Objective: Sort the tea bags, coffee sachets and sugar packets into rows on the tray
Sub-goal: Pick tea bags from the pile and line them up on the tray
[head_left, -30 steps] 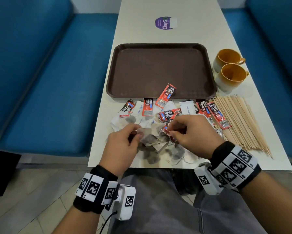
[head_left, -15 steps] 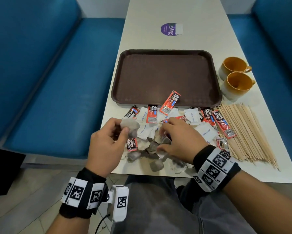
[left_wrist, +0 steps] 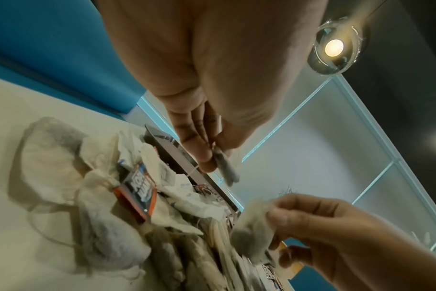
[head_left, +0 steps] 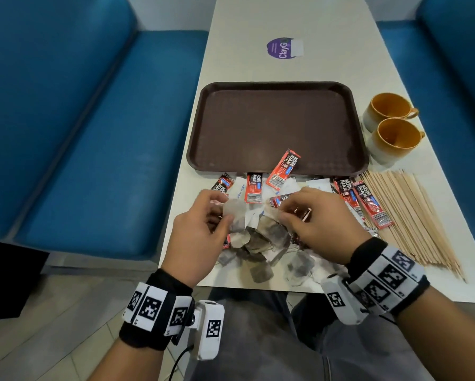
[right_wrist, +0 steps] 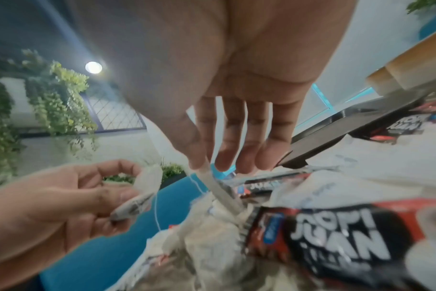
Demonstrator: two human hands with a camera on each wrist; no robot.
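Observation:
An empty brown tray (head_left: 277, 127) lies in the middle of the white table. In front of it sits a mixed pile: red coffee sachets (head_left: 283, 169), white sugar packets (head_left: 240, 188) and grey tea bags (head_left: 261, 251) near the table's front edge. My left hand (head_left: 225, 213) pinches one tea bag (head_left: 235, 215) just above the left side of the pile; the left wrist view shows the tea bag (left_wrist: 225, 167) edge-on. My right hand (head_left: 284, 213) pinches a second tea bag (right_wrist: 219, 189) by its top edge, still touching the heap.
Two orange cups (head_left: 390, 108) (head_left: 395, 138) stand right of the tray. A spread of wooden stirrer sticks (head_left: 412, 215) lies at the front right. A purple sticker (head_left: 283, 48) is at the far end. Blue benches (head_left: 79, 133) flank the table.
My left hand has lifted a tea bag out of the pile and drawn it left. My right hand, earlier low on the heap, now pinches another tea bag.

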